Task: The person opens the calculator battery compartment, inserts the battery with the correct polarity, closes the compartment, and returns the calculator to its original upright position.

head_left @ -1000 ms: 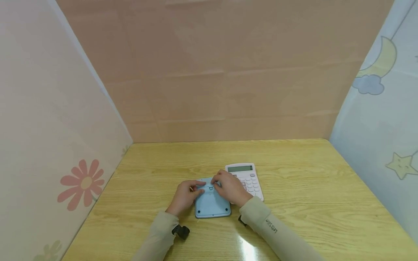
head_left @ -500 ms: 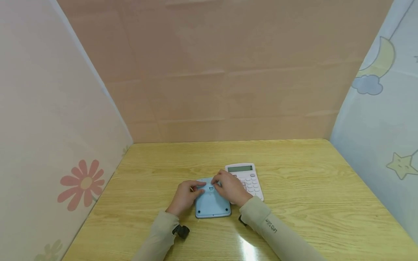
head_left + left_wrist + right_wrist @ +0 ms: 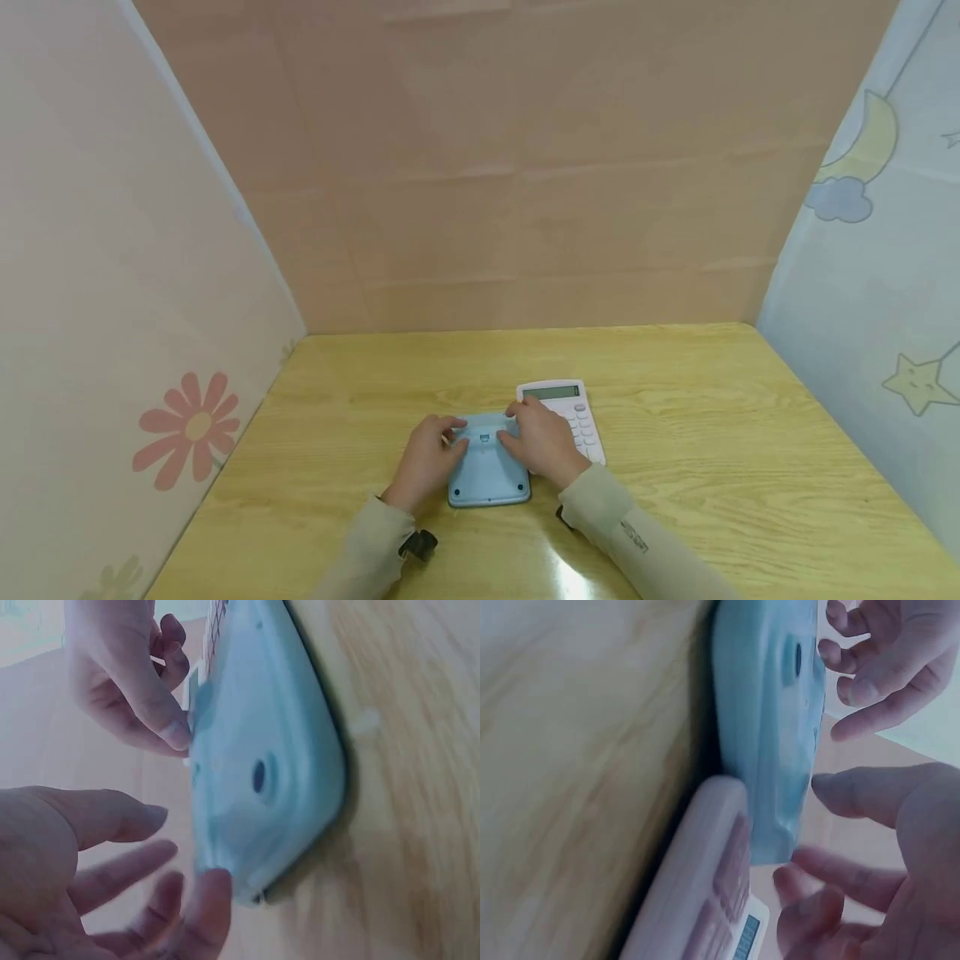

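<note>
A light blue calculator [image 3: 488,475] lies face down, a small latch [image 3: 484,437] and dark round feet showing on its back. My left hand [image 3: 431,458] is at its left side, thumb and fingers apart and loosely bent. In the left wrist view, that hand's fingertips [image 3: 217,881] overlap the blue edge. Over the right side is my right hand [image 3: 543,437], its thumb tip [image 3: 825,787] right at the back surface and its index finger by the far end. The right hand partly covers a pale pink calculator [image 3: 581,417], which lies face up beside the blue one.
The wooden table [image 3: 697,442] extends to both sides. Behind it rises a brown covered panel [image 3: 517,192], with patterned cloth walls at left [image 3: 180,275] and right [image 3: 847,275]. Black straps circle both wrists.
My hands have drawn apart from the latch, the right one moving rightward and the left slightly left. A thin dark line beside the latch has gone. The blue calculator stays in place.
</note>
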Demonstrator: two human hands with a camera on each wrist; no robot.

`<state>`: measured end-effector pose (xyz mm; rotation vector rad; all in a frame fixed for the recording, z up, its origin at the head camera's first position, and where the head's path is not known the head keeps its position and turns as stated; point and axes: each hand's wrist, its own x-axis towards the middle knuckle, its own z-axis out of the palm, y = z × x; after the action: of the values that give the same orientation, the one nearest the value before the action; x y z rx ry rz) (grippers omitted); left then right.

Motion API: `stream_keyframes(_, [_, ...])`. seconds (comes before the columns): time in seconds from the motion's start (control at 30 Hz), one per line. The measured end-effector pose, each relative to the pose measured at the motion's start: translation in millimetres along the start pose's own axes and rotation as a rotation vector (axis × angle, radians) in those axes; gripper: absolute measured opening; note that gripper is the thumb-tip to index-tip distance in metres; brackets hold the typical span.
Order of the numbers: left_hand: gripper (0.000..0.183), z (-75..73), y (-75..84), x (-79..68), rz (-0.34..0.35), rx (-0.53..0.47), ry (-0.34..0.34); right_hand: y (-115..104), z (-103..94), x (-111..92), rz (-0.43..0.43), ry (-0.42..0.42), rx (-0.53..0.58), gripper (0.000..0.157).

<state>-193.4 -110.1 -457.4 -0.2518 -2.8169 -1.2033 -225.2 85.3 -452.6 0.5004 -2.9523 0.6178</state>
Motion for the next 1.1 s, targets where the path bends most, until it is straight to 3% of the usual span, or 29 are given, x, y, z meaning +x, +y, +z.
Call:
stream_keyframes(0.2, [0.036,4.3,16.6,-10.9,-0.007,0.089,0.035,3.4,-0.7,-5.9,0.130,0.021,-0.030,0.032])
stream_keyframes(0.37, [0.043,7.5,27.2,-16.3,0.015,0.132,0.039,2.6,-1.1,-9.8,0.097,0.036,0.045,0.039])
stream_keyframes(0.57, [0.043,9.5,26.2,-16.5,0.036,0.181,0.057,-0.8,-0.4,-13.0,0.058,0.059,0.087,0.036])
stream_keyframes(0.7, [0.042,8.5,23.2,-15.2,0.025,0.162,0.075,-3.4,1.3,-15.7,0.023,0.091,0.090,0.031])
stream_keyframes(0.93, [0.042,1.2,16.3,-9.6,-0.018,0.071,0.100,-9.6,1.2,-18.3,-0.049,0.183,0.119,0.050])
stream_keyframes(1.1, [0.043,-0.6,12.8,-5.6,-0.036,0.006,0.113,-12.2,-1.2,-18.8,-0.086,0.188,0.112,0.060])
